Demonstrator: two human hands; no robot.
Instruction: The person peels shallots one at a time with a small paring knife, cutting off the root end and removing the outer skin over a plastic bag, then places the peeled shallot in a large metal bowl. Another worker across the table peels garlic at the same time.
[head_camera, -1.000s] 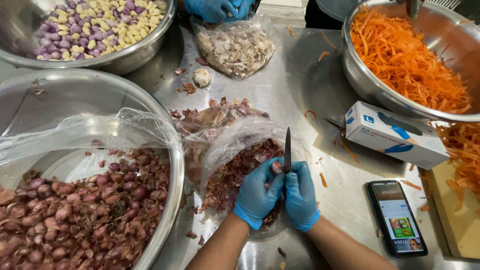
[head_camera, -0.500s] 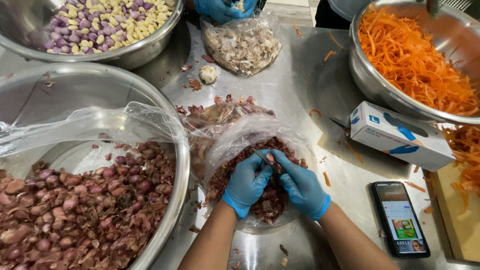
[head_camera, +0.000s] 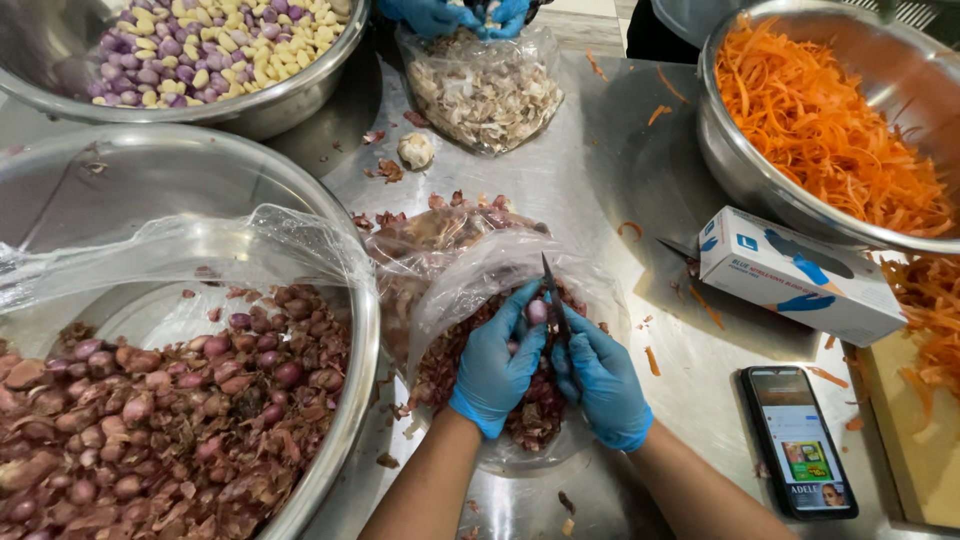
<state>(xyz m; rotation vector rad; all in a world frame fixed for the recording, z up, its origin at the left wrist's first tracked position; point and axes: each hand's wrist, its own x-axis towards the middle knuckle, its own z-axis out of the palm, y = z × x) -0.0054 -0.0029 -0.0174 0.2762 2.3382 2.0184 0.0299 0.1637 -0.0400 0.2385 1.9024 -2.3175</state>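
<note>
Both my hands wear blue gloves and meet over a clear plastic bag (head_camera: 470, 270) holding reddish shallot skins. My left hand (head_camera: 497, 362) pinches a small pinkish shallot (head_camera: 537, 311) at its fingertips. My right hand (head_camera: 602, 378) grips a small dark knife (head_camera: 553, 300), blade pointing up beside the shallot. To the left, a large steel bowl (head_camera: 360, 330) lined with clear plastic holds many unpeeled shallots (head_camera: 150, 420).
Another person's blue-gloved hands (head_camera: 450, 14) work at the top over a bag of garlic skins (head_camera: 485, 95). A bowl of peeled garlic and shallots (head_camera: 190, 45), a bowl of shredded carrot (head_camera: 830, 120), a glove box (head_camera: 795, 275), a phone (head_camera: 798, 438) and a garlic bulb (head_camera: 416, 150) surround me.
My hands dipped into the skin bag and came back up. The knife blade now stands upright again beside a shallot held in my left fingers.
</note>
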